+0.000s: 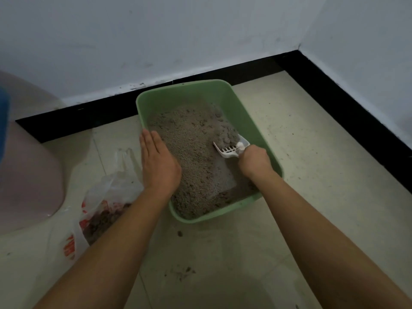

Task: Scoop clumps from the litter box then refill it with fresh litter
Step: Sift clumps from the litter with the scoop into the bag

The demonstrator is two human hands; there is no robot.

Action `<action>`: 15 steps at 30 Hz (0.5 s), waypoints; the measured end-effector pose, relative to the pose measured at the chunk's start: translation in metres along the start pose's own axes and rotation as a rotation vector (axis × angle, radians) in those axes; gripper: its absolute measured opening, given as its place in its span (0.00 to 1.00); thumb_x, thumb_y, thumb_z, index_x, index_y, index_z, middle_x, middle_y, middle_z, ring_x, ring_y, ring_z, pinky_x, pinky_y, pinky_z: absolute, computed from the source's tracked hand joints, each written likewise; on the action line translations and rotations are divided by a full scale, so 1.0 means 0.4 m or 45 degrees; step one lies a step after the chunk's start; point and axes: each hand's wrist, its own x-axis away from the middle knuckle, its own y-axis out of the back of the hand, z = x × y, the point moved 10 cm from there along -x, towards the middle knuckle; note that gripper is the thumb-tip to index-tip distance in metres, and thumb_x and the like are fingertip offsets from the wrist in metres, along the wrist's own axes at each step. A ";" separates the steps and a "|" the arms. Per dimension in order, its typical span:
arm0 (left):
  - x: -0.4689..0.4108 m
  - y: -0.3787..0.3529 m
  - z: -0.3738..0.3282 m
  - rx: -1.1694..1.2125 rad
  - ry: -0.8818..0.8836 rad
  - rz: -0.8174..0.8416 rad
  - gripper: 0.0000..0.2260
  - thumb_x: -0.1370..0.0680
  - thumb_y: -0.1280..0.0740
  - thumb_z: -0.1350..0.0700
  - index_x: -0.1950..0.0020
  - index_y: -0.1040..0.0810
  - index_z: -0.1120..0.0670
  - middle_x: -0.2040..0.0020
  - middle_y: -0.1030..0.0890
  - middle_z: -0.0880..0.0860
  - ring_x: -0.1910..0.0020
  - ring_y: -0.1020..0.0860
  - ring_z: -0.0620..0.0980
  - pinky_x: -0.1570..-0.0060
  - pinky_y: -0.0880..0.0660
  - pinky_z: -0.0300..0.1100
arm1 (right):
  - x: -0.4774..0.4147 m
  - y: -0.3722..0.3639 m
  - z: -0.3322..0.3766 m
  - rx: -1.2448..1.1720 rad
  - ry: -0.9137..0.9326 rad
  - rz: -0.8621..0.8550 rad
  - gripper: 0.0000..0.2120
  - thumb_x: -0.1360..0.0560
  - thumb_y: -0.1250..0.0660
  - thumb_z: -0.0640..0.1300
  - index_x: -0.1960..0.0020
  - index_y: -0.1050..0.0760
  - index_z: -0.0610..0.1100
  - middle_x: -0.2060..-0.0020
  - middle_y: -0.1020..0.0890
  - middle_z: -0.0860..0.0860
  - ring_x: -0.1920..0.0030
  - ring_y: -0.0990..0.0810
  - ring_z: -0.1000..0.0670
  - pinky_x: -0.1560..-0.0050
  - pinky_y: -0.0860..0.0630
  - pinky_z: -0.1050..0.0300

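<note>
A green litter box [225, 90] sits on the tiled floor near the wall, holding grey litter [191, 139]. My right hand [255, 161] grips the handle of a white slotted scoop [231, 148], whose blade is dug into a heap of clumps [226, 136] at the box's right side. My left hand [157, 162] lies flat, fingers together, over the box's left rim. A clear plastic bag [104, 206] with red print lies on the floor left of the box, with dark clumps inside.
A pinkish rounded object [26, 175] stands at the far left, with something blue [3, 121] at the frame edge. A black skirting [334, 103] runs along both walls into the corner. Litter crumbs [180, 270] dot the floor in front of the box.
</note>
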 end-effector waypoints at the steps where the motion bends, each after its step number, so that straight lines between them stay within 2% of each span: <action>1: -0.001 -0.003 0.004 0.009 0.003 -0.012 0.30 0.19 0.46 0.60 0.22 0.59 0.64 0.21 0.60 0.62 0.22 0.60 0.58 0.24 0.60 0.47 | -0.024 -0.004 0.014 0.007 0.025 -0.001 0.13 0.19 0.42 0.37 0.37 0.24 0.38 0.55 0.24 0.42 0.57 0.25 0.43 0.60 0.32 0.56; 3: -0.005 -0.008 0.011 0.005 0.004 -0.034 0.30 0.19 0.47 0.60 0.22 0.58 0.64 0.21 0.59 0.62 0.22 0.59 0.58 0.24 0.60 0.47 | -0.069 -0.008 0.042 0.011 0.062 -0.008 0.14 0.19 0.42 0.37 0.35 0.25 0.39 0.51 0.22 0.40 0.52 0.22 0.41 0.60 0.32 0.56; 6: -0.008 -0.009 0.014 -0.003 -0.002 -0.070 0.29 0.19 0.47 0.60 0.22 0.57 0.64 0.21 0.58 0.63 0.22 0.58 0.58 0.24 0.59 0.47 | -0.139 -0.004 0.086 0.001 0.094 -0.020 0.15 0.19 0.43 0.37 0.34 0.27 0.41 0.52 0.24 0.41 0.54 0.24 0.42 0.60 0.31 0.56; 10: -0.008 -0.010 0.007 -0.007 -0.028 -0.087 0.29 0.19 0.47 0.60 0.22 0.56 0.64 0.21 0.57 0.63 0.21 0.58 0.58 0.24 0.60 0.45 | -0.227 0.005 0.130 -0.083 0.085 -0.024 0.16 0.19 0.43 0.39 0.33 0.27 0.39 0.40 0.22 0.39 0.41 0.22 0.40 0.57 0.33 0.56; 15: -0.006 -0.006 0.009 0.035 -0.014 -0.110 0.29 0.19 0.46 0.59 0.21 0.56 0.62 0.21 0.58 0.60 0.21 0.58 0.54 0.26 0.63 0.42 | -0.239 -0.049 0.137 -0.310 0.108 -0.039 0.19 0.17 0.47 0.38 0.27 0.33 0.43 0.42 0.22 0.38 0.41 0.23 0.37 0.53 0.30 0.53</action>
